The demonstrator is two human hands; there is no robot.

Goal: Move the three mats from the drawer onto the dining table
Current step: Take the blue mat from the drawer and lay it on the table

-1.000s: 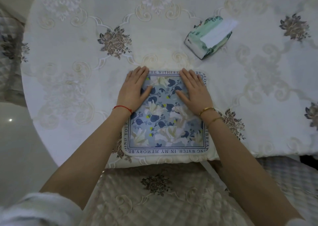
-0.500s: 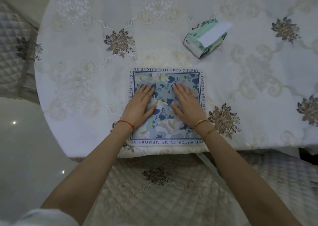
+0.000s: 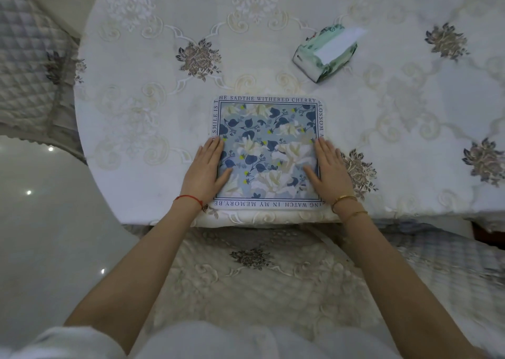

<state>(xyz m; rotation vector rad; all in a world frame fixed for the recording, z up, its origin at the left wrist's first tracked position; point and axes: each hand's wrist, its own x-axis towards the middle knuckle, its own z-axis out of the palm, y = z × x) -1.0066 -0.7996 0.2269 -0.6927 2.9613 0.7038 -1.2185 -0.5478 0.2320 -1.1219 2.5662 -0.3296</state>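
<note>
At the far left of the frame a grey quilted chair cushion (image 3: 24,66) sits beside the round dining table under its white embroidered tablecloth (image 3: 136,118), with glossy pale floor (image 3: 49,222) below it. Moving toward the centre, my left hand (image 3: 205,170), a red string around its wrist, lies palm down with fingers straight and together, flat on the left edge of the square blue floral mat with a white lettered border (image 3: 267,151); it presses rather than grips. The mat lies flat on the table just inside the near rim, in the middle of the frame, and I can make out only this one surface, so whether others lie under it I cannot tell. My right hand (image 3: 330,167), with gold bangles at the wrist, rests the same way on the mat's right edge, fingers extended and holding nothing. In the upper right, well apart from the mat, lies a green soft tissue pack (image 3: 325,55) with a white sheet sticking out.
</note>
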